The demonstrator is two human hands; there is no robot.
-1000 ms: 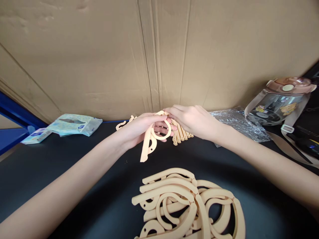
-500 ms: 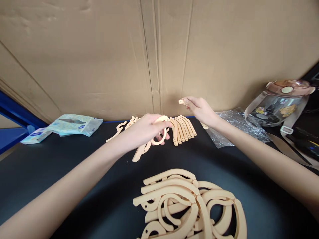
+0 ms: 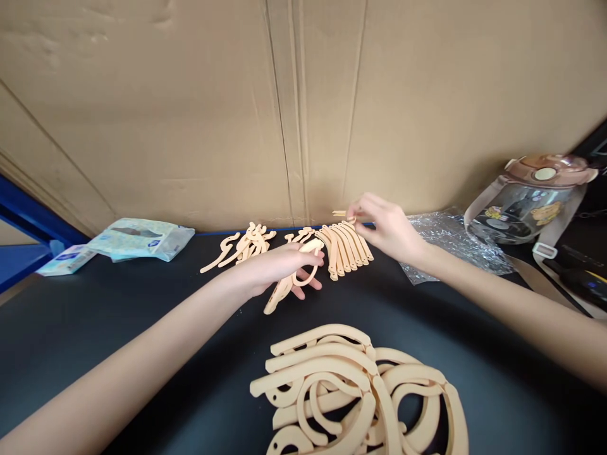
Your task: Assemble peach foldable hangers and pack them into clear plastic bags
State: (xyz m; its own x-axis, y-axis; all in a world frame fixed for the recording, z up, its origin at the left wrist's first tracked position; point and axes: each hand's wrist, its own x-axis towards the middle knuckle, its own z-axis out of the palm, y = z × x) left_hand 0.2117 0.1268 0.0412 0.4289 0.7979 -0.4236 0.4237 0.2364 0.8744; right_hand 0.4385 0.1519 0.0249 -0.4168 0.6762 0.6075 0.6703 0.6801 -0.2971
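Note:
My left hand (image 3: pixel 279 260) is closed around a cream plastic hanger piece (image 3: pixel 271 302), its long arm slanting down toward me and a curved hook showing by the fingers. Some of my left fingers are stretched out below it. My right hand (image 3: pixel 385 226) pinches a thin cream hanger arm (image 3: pixel 339 213), seen nearly end-on, just above the far end of a row of curved hanger arms (image 3: pixel 348 249). Left of that row lie loose cream hooks (image 3: pixel 251 243). In front, a pile of cream folding hangers (image 3: pixel 327 366) lies on the black table (image 3: pixel 199 392).
A pale blue tissue pack (image 3: pixel 142 237) lies at the back left. At the right are crinkled clear plastic wrap (image 3: pixel 455 246) and a clear water bottle (image 3: pixel 526 202) with a strap. A cardboard wall (image 3: pixel 199 114) rises behind the table.
My right hand has come down and slightly right, bringing the hanger arm close to the row. My left hand has lowered a little with its hanger piece, uncovering more loose hooks.

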